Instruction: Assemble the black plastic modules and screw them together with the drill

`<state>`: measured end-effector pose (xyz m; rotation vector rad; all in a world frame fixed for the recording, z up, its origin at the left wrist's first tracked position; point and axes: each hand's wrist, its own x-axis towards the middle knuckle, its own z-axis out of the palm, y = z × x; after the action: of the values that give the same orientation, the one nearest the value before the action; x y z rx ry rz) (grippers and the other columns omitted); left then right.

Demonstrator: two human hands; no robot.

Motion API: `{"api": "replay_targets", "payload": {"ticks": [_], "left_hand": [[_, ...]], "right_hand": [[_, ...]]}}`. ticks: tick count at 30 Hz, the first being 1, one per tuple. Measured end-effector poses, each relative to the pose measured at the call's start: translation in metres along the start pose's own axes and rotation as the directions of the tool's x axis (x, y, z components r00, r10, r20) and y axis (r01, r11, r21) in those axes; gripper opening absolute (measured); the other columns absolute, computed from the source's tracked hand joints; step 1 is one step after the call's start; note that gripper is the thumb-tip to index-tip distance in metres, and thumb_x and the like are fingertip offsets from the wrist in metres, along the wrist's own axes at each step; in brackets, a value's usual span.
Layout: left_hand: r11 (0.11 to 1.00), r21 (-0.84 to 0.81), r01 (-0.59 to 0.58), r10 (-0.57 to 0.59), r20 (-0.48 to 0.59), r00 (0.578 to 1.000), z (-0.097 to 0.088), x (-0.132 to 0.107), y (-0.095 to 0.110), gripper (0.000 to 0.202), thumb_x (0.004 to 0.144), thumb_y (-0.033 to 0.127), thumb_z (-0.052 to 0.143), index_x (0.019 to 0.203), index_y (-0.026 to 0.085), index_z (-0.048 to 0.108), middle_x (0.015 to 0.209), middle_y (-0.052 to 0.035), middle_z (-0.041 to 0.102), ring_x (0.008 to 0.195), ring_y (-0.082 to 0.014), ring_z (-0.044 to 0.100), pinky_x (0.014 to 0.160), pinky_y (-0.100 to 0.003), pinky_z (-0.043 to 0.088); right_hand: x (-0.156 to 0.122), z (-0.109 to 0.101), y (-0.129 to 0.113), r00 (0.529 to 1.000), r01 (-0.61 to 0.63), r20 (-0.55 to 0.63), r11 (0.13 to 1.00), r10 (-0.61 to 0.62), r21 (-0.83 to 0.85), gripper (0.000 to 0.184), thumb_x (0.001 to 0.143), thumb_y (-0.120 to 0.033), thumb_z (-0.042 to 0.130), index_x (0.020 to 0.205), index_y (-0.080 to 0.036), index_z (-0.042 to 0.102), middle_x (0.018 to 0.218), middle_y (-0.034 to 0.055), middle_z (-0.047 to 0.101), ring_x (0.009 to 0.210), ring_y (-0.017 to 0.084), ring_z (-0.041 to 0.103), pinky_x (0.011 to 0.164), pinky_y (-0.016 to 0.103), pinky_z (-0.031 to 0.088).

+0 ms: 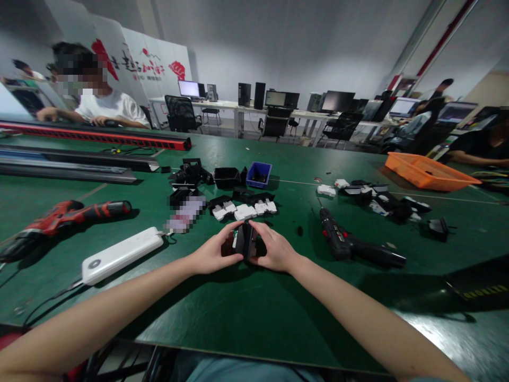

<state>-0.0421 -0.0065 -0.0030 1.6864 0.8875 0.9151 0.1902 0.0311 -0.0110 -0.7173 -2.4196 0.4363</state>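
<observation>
Between my two hands, low over the green table (254, 313), is a small black plastic part (243, 241). My left hand (217, 248) is closed on its left side, thumb below and fingers above. On the other side my right hand (276, 245) grips it in the same way. A bit of green and white shows at the part's left edge; its exact kind I cannot make out. Just beyond my fingertips lie several white and black pieces (245, 212) in a row. Right of my right hand rests a black cordless drill (338, 236).
Left lie a red drill (51, 220), a white power bank (123, 255) with cables, and a phone (185, 215). Farther back are a blue bin (259, 175), a black bin (227, 178), loose black parts and long rails (67, 170). An orange tray (429, 172) stands right. A co-worker (111, 106) sits opposite.
</observation>
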Motion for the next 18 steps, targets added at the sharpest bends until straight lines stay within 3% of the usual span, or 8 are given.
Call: {"api": "replay_targets", "payload": {"ticks": [3,5,8,11,15,18], "left_hand": [[0.996,-0.089,-0.006,0.008,0.024,1.000,-0.004,0.001,0.001,0.076,0.080,0.028,0.070,0.145,0.023,0.031,0.125,-0.0125,0.056,0.112,-0.0276,0.056,0.097,-0.039,0.043],[0.989,-0.148,0.009,-0.003,0.037,0.999,-0.005,0.001,0.001,0.074,0.082,0.031,0.068,0.144,0.025,0.030,0.131,-0.0131,0.052,0.117,-0.0281,0.054,0.098,-0.040,0.042],[0.978,-0.206,0.035,-0.023,0.058,0.998,-0.002,-0.001,0.000,0.077,0.081,0.035,0.069,0.144,0.027,0.026,0.133,-0.0130,0.050,0.116,-0.0282,0.054,0.094,-0.040,0.046],[0.986,-0.164,0.013,-0.008,0.032,0.999,0.006,-0.004,0.003,0.078,0.076,0.033,0.073,0.141,0.025,0.031,0.129,-0.0112,0.051,0.117,-0.0276,0.052,0.098,-0.040,0.044],[0.987,-0.136,0.086,-0.087,-0.005,0.996,0.010,-0.003,0.003,0.064,0.076,0.031,0.073,0.131,0.022,0.042,0.111,-0.0068,0.058,0.102,-0.0227,0.058,0.086,-0.033,0.050],[0.951,-0.253,0.178,-0.207,-0.090,0.974,0.008,0.001,0.000,0.054,0.074,0.031,0.075,0.118,0.020,0.047,0.095,-0.0025,0.058,0.078,-0.0162,0.060,0.066,-0.028,0.052]], "right_hand": [[-0.001,0.001,0.000,0.994,0.062,-0.088,0.995,-0.069,-0.076,0.088,0.079,-0.040,0.070,0.149,-0.023,0.020,0.142,0.0154,0.045,0.131,0.030,0.044,0.106,0.049,0.041],[-0.002,0.002,-0.001,0.983,0.115,-0.130,0.984,-0.132,-0.133,0.083,0.082,-0.041,0.066,0.149,-0.023,0.020,0.142,0.0156,0.045,0.132,0.030,0.043,0.106,0.049,0.042],[-0.005,0.006,-0.006,0.959,0.207,-0.147,0.954,-0.242,-0.217,0.074,0.087,-0.040,0.062,0.148,-0.023,0.024,0.141,0.0167,0.046,0.131,0.030,0.045,0.103,0.047,0.045],[-0.006,0.010,-0.014,0.939,0.296,-0.102,0.924,-0.328,-0.241,0.059,0.090,-0.037,0.059,0.142,-0.025,0.035,0.135,0.0146,0.050,0.128,0.028,0.048,0.102,0.045,0.046],[-0.006,0.012,-0.024,0.930,0.350,-0.053,0.920,-0.365,-0.178,0.049,0.089,-0.040,0.060,0.134,-0.028,0.045,0.133,0.0105,0.053,0.128,0.026,0.048,0.106,0.045,0.044],[-0.002,0.003,-0.025,0.959,0.259,-0.063,0.945,-0.276,-0.200,0.045,0.089,-0.043,0.057,0.129,-0.024,0.050,0.127,0.0122,0.057,0.123,0.029,0.051,0.103,0.047,0.045]]}}
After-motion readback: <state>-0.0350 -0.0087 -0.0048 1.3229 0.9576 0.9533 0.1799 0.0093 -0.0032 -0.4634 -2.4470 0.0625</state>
